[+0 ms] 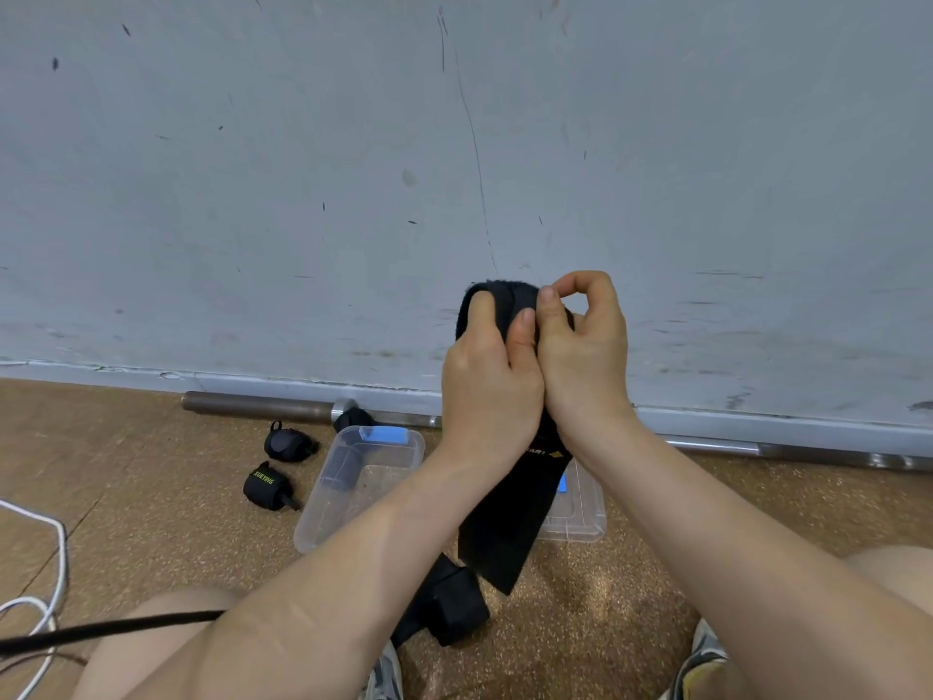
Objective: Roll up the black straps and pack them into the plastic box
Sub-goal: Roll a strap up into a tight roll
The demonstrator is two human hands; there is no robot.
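at frame centre the left hand point(487, 376) and right hand point(580, 346) both grip a black strap point(497, 527), its tail hanging over the box point(323, 517) below.

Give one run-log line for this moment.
step: rolling | left hand: holds black strap | right hand: pinches it | plastic box: open

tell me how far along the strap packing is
Done: a rolled strap and a labelled roll lie beside the plastic box, not in it. In hand: left hand and right hand roll a black strap, tail hanging. Left: the floor strap, then packing.
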